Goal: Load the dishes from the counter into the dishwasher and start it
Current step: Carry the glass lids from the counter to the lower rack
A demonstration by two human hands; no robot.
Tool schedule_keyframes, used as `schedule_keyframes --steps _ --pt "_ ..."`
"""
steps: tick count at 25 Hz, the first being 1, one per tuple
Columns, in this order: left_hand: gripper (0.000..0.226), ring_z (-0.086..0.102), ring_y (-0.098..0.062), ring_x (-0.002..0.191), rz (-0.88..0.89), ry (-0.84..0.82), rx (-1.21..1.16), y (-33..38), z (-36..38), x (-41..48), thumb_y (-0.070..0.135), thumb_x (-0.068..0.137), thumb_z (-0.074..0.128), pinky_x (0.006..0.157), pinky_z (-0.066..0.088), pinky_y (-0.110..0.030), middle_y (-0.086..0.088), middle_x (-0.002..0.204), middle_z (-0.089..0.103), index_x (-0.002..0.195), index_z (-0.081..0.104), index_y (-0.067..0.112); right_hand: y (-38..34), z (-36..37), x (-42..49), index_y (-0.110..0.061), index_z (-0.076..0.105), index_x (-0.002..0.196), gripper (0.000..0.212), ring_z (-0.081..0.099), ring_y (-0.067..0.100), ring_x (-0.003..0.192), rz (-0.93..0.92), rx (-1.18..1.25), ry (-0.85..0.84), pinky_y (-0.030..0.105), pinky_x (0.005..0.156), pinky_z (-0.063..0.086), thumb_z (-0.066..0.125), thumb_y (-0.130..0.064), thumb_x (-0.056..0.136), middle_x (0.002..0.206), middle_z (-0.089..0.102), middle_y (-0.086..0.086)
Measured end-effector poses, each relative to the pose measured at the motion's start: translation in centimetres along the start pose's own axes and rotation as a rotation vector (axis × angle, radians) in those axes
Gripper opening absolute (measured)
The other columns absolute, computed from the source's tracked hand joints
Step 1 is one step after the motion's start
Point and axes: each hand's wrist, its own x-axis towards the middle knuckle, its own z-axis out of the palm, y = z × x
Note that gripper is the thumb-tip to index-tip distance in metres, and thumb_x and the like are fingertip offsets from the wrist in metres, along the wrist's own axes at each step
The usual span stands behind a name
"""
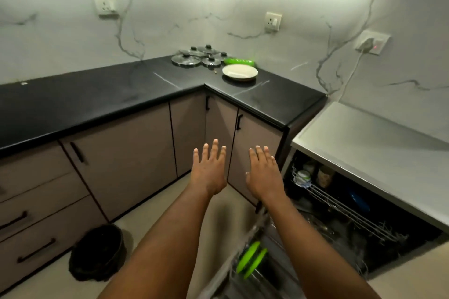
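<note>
A round white plate (239, 72) lies flat on the black counter (109, 99), at the far corner where its two runs meet; just behind it lies a bright green plate (239, 61), and left of that a cluster of steel pot lids (198, 56) with black knobs. At the right stands the open, grey-topped dishwasher (359, 145); its upper wire rack (345, 213) holds a few cups at the far end; the lower rack (230, 277), blurred, sits drawn out near the bottom edge with two green plates (251, 258) standing on edge in it. The left hand (209, 170) and right hand (263, 175) reach forward side by side, a little apart, backs up, fingers straight and spread, holding nothing. The counter is L-shaped over taupe cabinets (126, 158) with black handles; white veined marble walls carry three sockets, lit by a strip lamp above; a black bin (98, 252) stands on the pale floor at near left.
</note>
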Motion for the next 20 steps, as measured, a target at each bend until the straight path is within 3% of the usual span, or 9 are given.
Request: schedule_keyframes --steps 12,20 --pt "0.077 -0.009 -0.033 0.151 -0.067 0.101 0.029 -19.3 -6.5 8.4 0.027 0.099 0.044 0.121 -0.001 -0.054 -0.01 0.163 -0.016 0.157 -0.004 0.018 -15.8 -0.1 14.4 -0.015 0.012 0.155 0.07 -0.001 0.023 0.15 -0.087 0.059 0.084 0.039 0.122 0.006 0.046 -0.039 0.098 0.162 0.009 0.007" --pt "0.076 -0.009 -0.032 0.151 -0.116 0.074 0.041 -25.9 -6.1 15.4 0.027 0.098 0.043 0.121 -0.001 -0.054 -0.009 0.163 -0.018 0.158 -0.004 0.019 -19.5 3.3 24.4 -0.015 0.009 0.155 0.071 -0.003 0.023 0.15 -0.12 0.047 0.064 0.039 0.121 0.005 0.046 -0.036 0.098 0.163 0.005 0.007"
